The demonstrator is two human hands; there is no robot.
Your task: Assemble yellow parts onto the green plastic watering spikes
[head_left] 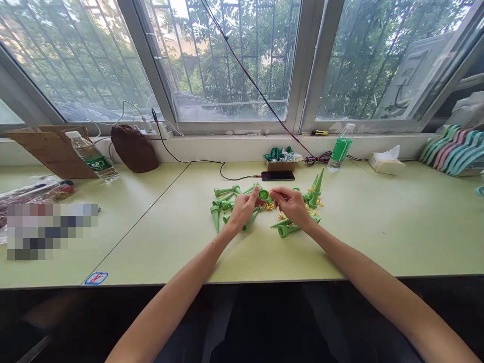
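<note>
My left hand (243, 207) is closed around a green plastic plant-watering spike (263, 194), its round open end turned up towards me. Close to that rim, the thumb and fingertips of my right hand (294, 205) are pinched together. Whatever they may hold is too small to make out. Loose green spikes (215, 217) lie in a pile left of and behind my left hand. Small yellow pieces (269, 206) are scattered between my hands. Beyond my right hand, green spikes with yellow parts (316, 190) stand upright; another green spike (286, 230) lies below it.
A phone (278, 176) on a cable lies behind the hands, before a small box (282, 165). Farther right are a water bottle (340, 148), a tissue pack (386, 162) and hangers (456, 151). Leftward are another bottle (94, 160), a brown pouch (134, 148) and cardboard (53, 151).
</note>
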